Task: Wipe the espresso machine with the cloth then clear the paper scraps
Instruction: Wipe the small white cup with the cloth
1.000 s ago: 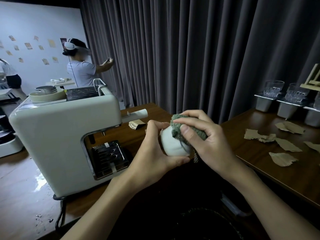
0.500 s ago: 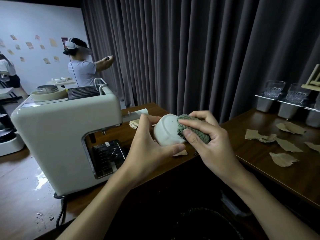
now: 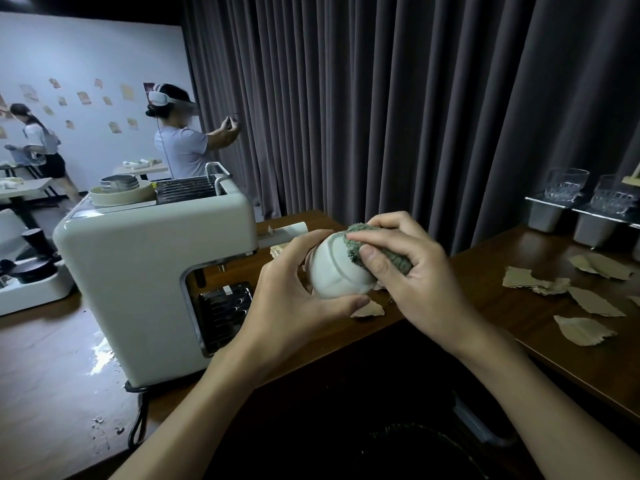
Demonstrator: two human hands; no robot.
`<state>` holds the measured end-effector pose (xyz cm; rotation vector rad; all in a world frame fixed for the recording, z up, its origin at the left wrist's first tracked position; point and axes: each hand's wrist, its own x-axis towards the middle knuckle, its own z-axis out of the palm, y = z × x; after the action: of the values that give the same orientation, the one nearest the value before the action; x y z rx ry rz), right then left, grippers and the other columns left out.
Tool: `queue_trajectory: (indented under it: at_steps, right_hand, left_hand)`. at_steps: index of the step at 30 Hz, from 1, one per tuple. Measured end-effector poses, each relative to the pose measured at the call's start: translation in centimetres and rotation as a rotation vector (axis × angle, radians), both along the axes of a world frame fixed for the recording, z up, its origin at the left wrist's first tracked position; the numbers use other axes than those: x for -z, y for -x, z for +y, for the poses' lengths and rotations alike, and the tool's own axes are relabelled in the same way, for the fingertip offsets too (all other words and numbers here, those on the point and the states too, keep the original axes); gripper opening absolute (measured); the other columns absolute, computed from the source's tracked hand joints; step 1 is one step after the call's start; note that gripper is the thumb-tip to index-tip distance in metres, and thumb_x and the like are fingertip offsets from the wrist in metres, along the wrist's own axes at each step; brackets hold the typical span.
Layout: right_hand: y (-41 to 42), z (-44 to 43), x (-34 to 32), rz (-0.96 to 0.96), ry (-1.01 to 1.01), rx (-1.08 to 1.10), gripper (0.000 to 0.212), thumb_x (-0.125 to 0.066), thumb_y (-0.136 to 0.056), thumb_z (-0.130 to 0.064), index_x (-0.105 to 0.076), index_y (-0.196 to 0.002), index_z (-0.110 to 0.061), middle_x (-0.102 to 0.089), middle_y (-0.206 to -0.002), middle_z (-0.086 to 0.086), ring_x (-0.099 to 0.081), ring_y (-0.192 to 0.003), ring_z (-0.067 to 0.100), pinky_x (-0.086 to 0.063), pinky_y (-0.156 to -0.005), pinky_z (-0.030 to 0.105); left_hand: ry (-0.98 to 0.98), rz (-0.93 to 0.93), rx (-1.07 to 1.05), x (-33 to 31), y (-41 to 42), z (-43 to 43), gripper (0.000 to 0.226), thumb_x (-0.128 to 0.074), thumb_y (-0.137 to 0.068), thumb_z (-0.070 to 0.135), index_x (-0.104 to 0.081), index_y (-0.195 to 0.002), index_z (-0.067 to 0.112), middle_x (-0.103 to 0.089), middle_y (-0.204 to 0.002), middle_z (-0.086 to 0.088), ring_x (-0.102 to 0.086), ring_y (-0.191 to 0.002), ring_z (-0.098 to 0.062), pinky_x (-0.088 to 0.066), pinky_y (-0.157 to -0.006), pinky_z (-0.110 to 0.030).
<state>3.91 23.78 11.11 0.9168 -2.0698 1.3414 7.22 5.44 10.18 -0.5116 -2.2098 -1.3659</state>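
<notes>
Head view: left hand cups a white rounded part, fingers and thumb curled round it, held in the air just right of the espresso machine, over the near corner of the table. Right hand has the green cloth bunched under curled fingers and thumb, pressed on the part's upper right side. Can't tell which piece of the machine this is. Step in hand looks like wiping that loose piece. To do it well: firm hold with the left, turn the part a little between strokes so the cloth reaches the groove and the underside, and use short rubs with the cloth spread rather than balled. The smooth round shell could slip, so work over the wood, not the dark gap below. The machine body likely wants a pass too. Paper scraps lie spread on the side table, apart from the hands, with one more scrap just under them. They look untouched, so that half is not yet begun.
</notes>
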Motion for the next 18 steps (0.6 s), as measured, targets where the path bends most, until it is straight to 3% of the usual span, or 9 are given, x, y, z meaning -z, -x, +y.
queue_trajectory:
  at_steps: [8, 10, 13, 18]
  right_hand:
    - [0.2, -3.2, -1.2, 0.089, -0.021, -0.095, 0.025, -0.063, -0.09, -0.019, -0.071, -0.114, -0.017, -0.057, -0.113, -0.004, -0.057, -0.113, 0.011, -0.045, -0.094, 0.017]
    - [0.3, -4.9, -2.0, 0.071, 0.006, -0.137, 0.028, -0.064, -0.092, -0.019, -0.067, -0.12, -0.018, -0.058, -0.114, -0.006, -0.057, -0.113, 0.012, -0.048, -0.094, 0.022]
    - [0.5, -8.0, -3.3, 0.048, 0.036, -0.181, 0.033, -0.066, -0.092, -0.017, -0.062, -0.124, -0.019, -0.06, -0.115, -0.009, -0.059, -0.113, 0.011, -0.052, -0.093, 0.034]
    - [1.3, -13.9, -5.7, 0.119, 0.026, -0.204, 0.027, -0.067, -0.089, -0.017, -0.067, -0.116, -0.013, -0.061, -0.11, -0.007, -0.059, -0.107, 0.008, -0.051, -0.092, 0.034]
  left_hand:
    - [-0.132, 0.052, -0.171, -0.6, -1.5, -3.6, 0.071, -0.092, -0.065, 0.035, -0.059, -0.128, 0.028, -0.069, -0.117, 0.015, -0.065, -0.111, -0.004, -0.055, -0.088, -0.022]
    - [-0.173, 0.098, -0.224, -1.6, -2.2, -5.3, 0.069, -0.092, -0.065, 0.035, -0.061, -0.125, 0.025, -0.07, -0.114, 0.013, -0.067, -0.109, -0.006, -0.055, -0.086, -0.022]
    - [-0.162, 0.196, -0.32, -3.7, -3.4, -8.5, 0.062, -0.09, -0.067, 0.045, -0.061, -0.12, 0.03, -0.07, -0.112, 0.013, -0.067, -0.106, -0.006, -0.053, -0.081, -0.016]
    - [-0.199, 0.239, -0.421, -7.1, -2.9, -14.3, 0.061, -0.08, -0.066, 0.055, -0.059, -0.117, 0.032, -0.069, -0.113, 0.009, -0.067, -0.104, -0.009, -0.058, -0.081, -0.025]
